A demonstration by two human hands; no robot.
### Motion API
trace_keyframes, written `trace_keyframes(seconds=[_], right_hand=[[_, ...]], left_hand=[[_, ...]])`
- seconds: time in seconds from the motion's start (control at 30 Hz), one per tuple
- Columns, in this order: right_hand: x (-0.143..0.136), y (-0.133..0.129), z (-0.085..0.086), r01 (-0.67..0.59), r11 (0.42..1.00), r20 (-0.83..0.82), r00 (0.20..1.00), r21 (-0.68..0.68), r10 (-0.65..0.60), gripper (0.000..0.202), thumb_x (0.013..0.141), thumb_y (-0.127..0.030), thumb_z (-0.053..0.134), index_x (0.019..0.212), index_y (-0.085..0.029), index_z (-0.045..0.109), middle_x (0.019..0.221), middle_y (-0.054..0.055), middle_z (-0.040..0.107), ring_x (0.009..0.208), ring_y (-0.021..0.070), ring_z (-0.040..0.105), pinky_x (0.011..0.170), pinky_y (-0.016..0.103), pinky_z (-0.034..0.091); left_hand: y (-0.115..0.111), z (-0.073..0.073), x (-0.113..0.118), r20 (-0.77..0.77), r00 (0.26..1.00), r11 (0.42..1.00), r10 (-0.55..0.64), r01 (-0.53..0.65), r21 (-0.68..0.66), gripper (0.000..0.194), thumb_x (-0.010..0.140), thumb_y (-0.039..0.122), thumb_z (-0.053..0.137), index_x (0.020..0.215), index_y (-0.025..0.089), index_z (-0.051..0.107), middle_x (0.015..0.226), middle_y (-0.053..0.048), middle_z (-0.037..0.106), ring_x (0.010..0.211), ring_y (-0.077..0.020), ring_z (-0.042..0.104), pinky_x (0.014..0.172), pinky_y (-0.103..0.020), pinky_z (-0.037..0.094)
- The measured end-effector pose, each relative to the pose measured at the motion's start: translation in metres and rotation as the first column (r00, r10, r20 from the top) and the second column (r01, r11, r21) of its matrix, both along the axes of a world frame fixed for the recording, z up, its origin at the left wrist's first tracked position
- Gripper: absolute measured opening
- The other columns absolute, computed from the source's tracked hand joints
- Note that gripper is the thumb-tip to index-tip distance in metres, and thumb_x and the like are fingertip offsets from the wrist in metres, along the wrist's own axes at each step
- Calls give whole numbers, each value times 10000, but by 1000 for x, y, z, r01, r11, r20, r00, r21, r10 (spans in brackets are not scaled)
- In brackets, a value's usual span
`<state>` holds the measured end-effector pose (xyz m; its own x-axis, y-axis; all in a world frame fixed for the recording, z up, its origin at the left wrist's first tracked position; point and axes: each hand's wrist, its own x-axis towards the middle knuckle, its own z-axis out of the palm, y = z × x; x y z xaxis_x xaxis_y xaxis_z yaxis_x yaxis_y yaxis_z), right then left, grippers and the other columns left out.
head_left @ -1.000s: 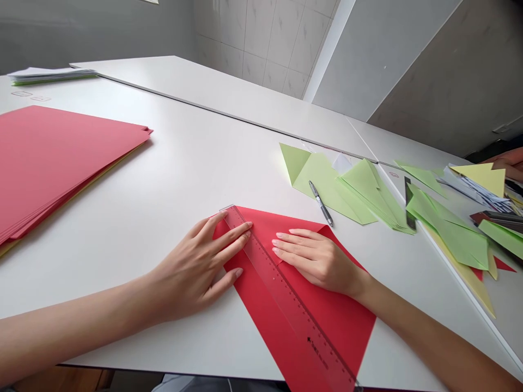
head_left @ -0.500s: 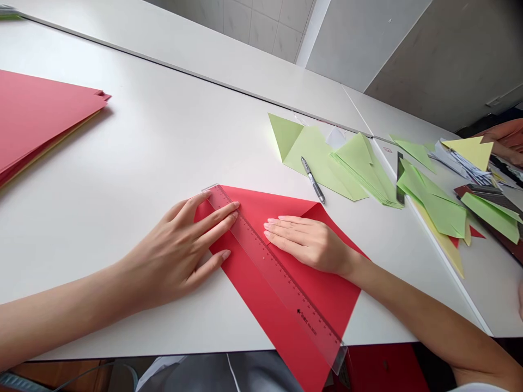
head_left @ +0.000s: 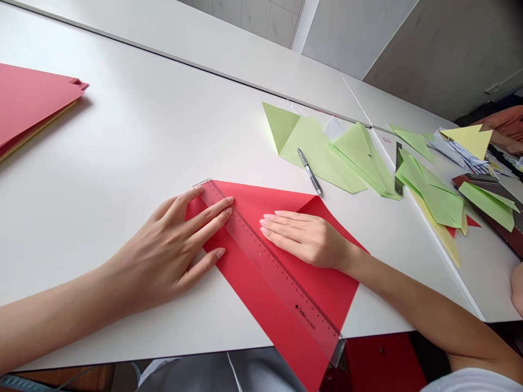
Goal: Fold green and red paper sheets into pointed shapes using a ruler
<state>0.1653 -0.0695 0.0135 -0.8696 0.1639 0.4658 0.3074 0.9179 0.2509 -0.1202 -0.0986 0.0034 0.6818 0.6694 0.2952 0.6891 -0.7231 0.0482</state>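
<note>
Left grip (head_left: 177, 245) has its fingers spread on the clear ruler (head_left: 269, 265); right grip (head_left: 304, 238) lies flat on the red paper (head_left: 318, 283). The paper sits under the ruler, poking past the tabletop (head_left: 134, 136) edge, so press evenly to stop slips.

Beneath the flattened right hand (head_left: 304, 238), part of the red sheet (head_left: 267, 307) is hidden, while fingers of the left hand (head_left: 174, 242) cover some of the clear ruler (head_left: 267, 260), its numerals mostly too small to read from here. The sheet's lowest corner drops out of view. A red stack (head_left: 32, 100) is cut off at far left; opposite, only part of a co-worker's orange garment (head_left: 505, 120) shows.
</note>
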Motion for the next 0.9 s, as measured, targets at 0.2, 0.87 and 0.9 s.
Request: trace_keyframes(seconds=[0.2,0.87,0.9], right_hand=[[-1,0,0,-6,1000,-13,1000,2,6,220,924,12,537,1001,-77,724,1072,107,745,1038,201,716,997,322,581],[-2,0,1,-2,1000,-24,1000,2,2,197,920,13,555,979,-67,725,1035,97,757,999,189,732,953,311,611],[-2,0,1,-4,1000,-25,1000,2,4,194,918,14,558,977,-64,725,1034,99,757,998,192,733,953,312,611]], left_hand=[[0,1,0,-28,999,1000,18,-18,-12,601,1005,386,295,1562,316,81,1594,36,301,1392,-396,303,1067,-560,367],[4,1,1,-42,999,996,-21,25,87,594,977,381,367,1534,211,248,1553,-32,382,1319,-422,390,959,-555,440],[4,2,1,-43,999,996,-20,24,87,592,977,379,367,1533,210,250,1552,-32,383,1319,-422,390,956,-556,442]])
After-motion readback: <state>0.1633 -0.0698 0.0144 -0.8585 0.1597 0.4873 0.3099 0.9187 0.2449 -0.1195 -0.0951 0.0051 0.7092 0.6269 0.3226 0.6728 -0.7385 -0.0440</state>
